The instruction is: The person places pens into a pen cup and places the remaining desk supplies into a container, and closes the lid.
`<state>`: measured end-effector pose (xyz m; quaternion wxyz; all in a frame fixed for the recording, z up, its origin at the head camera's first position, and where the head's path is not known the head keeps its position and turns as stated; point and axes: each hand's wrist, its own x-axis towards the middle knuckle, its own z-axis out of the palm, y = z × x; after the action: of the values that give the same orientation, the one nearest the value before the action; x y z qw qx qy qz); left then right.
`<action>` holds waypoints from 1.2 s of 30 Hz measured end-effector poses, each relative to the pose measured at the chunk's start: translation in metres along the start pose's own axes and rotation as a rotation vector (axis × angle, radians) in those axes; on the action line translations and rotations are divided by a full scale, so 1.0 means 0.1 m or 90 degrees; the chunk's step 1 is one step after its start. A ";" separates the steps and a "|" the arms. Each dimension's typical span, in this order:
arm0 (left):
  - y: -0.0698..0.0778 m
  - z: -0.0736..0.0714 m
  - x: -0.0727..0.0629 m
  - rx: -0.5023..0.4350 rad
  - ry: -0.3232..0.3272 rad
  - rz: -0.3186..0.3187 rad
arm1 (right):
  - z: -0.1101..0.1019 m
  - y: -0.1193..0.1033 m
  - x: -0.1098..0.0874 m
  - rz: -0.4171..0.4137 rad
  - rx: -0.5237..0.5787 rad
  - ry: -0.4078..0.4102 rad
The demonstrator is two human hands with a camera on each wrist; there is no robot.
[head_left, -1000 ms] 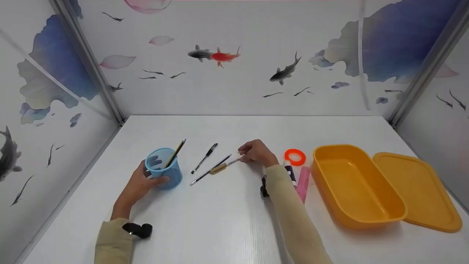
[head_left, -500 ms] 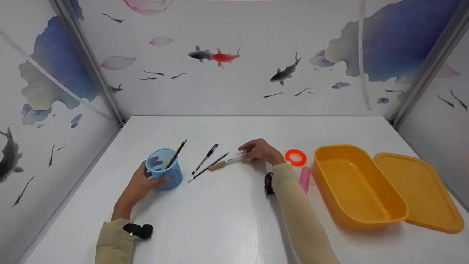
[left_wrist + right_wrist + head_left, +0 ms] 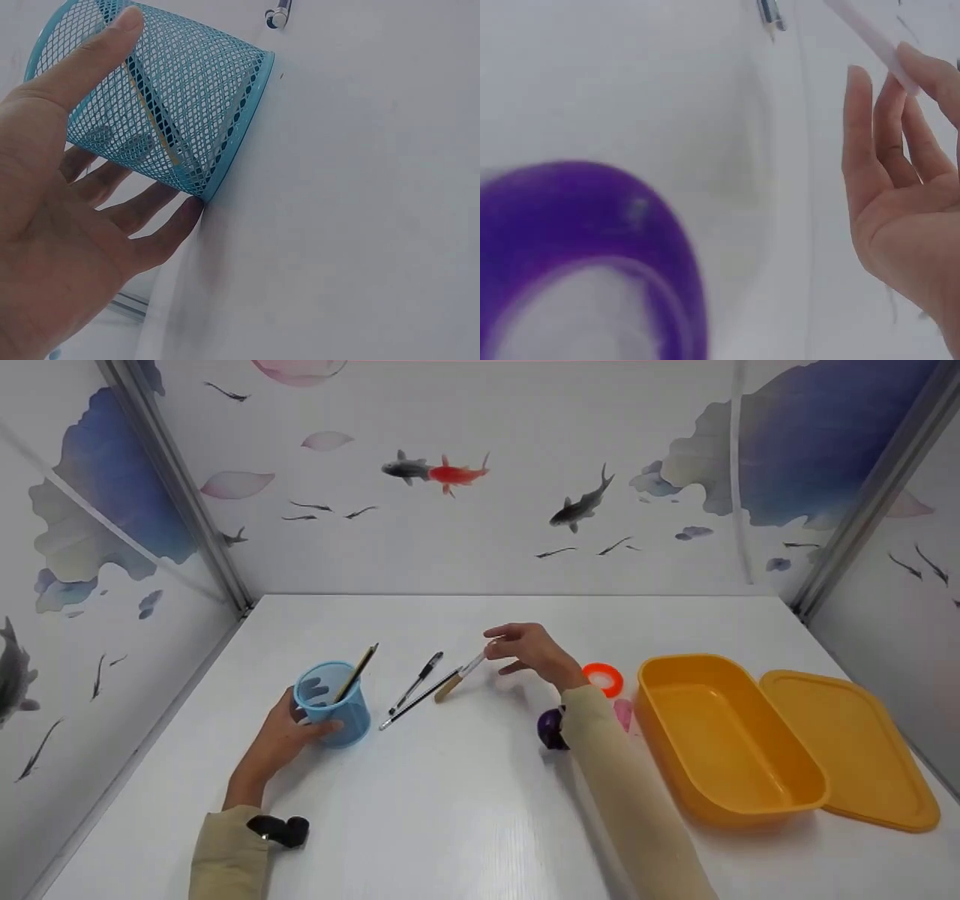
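My left hand (image 3: 289, 731) grips a light-blue mesh pen holder (image 3: 351, 726), thumb on the near side and fingers behind it. A yellow-and-black pencil (image 3: 358, 673) leans inside the holder. In the left wrist view the mesh holder (image 3: 187, 75) lies across my palm. My right hand (image 3: 534, 651) pinches the pale end of a slim pen (image 3: 450, 687) with a tan, capped-looking end slanting down toward the table. The right wrist view shows its whitish shaft (image 3: 870, 34) between thumb and fingers. Left of it lie a black-capped pen (image 3: 415, 684) and a dark pencil (image 3: 416, 701).
An orange ring (image 3: 611, 681) and a partly hidden pink stick (image 3: 623, 714) lie beside my right forearm. Farther right stand a yellow tub (image 3: 664, 742) and its lid (image 3: 862, 750). A blurred purple ring-shaped thing (image 3: 671, 247) fills the right wrist view's lower left.
My right hand has moved up and slightly away from me, raising the pale end of the pen, which now slants more steeply. The left hand and pen holder stay in place.
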<state>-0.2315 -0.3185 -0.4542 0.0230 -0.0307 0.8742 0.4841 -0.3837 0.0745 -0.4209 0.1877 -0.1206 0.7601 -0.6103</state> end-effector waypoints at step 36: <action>0.02 0.01 0.00 -0.018 -0.016 0.017 | 0.77 -0.93 -0.49 -0.236 0.219 0.122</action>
<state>-0.2314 -0.3169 -0.4525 0.0271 -0.0134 0.8673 0.4969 -0.3099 0.0055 -0.3380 0.0177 -0.1655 0.6248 -0.7628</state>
